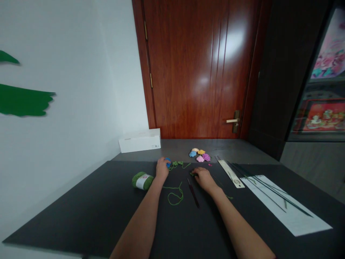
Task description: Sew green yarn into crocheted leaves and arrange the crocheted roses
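Bare left hand, bare right hand, bare tapering forearms

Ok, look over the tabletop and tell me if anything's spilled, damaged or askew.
Nothing looks spilled or clearly damaged. Slightly untidy: a green yarn strand curls loosely left of the dark-handled tool, and the long dark stems lie slanted over the white sheet, their far ends beyond its edge.

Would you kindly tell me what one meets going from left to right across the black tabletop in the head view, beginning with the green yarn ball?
Green yarn ball → left hand → right hand → narrow cream strip → white sheet.
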Tool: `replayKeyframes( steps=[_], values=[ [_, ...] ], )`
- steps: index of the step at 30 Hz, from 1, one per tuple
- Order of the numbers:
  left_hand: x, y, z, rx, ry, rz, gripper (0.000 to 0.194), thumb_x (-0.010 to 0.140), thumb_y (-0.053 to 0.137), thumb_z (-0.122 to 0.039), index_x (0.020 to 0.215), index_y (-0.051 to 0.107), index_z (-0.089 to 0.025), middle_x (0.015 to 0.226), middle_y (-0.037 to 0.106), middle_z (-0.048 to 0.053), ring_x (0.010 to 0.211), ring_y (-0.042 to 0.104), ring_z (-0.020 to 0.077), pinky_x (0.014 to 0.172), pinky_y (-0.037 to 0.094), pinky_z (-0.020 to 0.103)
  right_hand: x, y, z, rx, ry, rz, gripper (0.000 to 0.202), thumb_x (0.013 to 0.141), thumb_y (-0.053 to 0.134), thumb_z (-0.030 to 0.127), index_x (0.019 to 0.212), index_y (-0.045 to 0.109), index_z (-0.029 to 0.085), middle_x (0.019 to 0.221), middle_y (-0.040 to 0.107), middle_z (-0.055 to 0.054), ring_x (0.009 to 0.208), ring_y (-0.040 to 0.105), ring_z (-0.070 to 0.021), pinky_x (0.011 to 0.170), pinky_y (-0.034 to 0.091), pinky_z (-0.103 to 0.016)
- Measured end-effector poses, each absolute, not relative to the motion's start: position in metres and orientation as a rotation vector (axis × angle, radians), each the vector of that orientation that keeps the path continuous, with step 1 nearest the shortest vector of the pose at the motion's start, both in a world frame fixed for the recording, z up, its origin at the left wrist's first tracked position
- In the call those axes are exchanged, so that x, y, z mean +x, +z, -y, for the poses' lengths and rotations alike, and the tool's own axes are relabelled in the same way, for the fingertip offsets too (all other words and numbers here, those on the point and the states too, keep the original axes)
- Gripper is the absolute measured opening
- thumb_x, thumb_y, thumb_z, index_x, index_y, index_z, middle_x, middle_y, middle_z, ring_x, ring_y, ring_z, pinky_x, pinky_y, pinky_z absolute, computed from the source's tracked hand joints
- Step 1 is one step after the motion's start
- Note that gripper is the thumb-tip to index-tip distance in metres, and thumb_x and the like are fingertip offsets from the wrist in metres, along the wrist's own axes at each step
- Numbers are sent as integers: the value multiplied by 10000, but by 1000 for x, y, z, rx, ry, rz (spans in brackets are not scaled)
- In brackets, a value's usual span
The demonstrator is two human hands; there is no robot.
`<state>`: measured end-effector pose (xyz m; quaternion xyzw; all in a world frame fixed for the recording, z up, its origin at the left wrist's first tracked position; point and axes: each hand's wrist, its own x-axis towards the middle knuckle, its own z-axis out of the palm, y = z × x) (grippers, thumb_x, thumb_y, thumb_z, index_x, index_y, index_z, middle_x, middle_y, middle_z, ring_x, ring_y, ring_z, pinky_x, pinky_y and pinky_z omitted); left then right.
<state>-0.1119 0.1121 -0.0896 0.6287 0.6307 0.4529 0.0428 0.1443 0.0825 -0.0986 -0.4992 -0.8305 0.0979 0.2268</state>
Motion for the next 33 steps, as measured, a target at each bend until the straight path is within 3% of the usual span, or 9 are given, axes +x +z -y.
replayKeyframes(
  steps=[6,16,24,33],
  values=[
    [-118,-83,-117,1741,1630,-1805,425,584,523,78,819,754,-191,957,724,70,1024,634,241,1008,465,412,146,-98,-81,-1377,276,2286,375,830,528,66,1125,731,180,1203,695,-100,1160,612,-219,1035,405,-312],
    [-141,-90,-126,864,2036,-1592,207,609,574,-56,782,606,-165,703,648,23,662,645,174,642,553,324,145,-99,-83,-1400,286,2283,368,836,530,76,1130,725,180,1218,685,-98,1173,605,-228,1045,397,-327],
    [-141,-68,-115,597,2013,-1222,177,588,569,-65,724,531,-172,604,578,-11,544,568,133,558,516,290,146,-98,-81,-1416,298,2281,355,850,526,91,1133,715,188,1237,678,-97,1199,590,-237,1045,393,-344],
    [-147,-50,-99,650,1645,-1071,320,587,488,-20,859,623,-123,655,637,53,455,494,112,392,304,184,146,-98,-80,-1425,290,2284,357,853,531,92,1146,715,182,1232,676,-105,1199,588,-234,1043,394,-338]
  ],
)
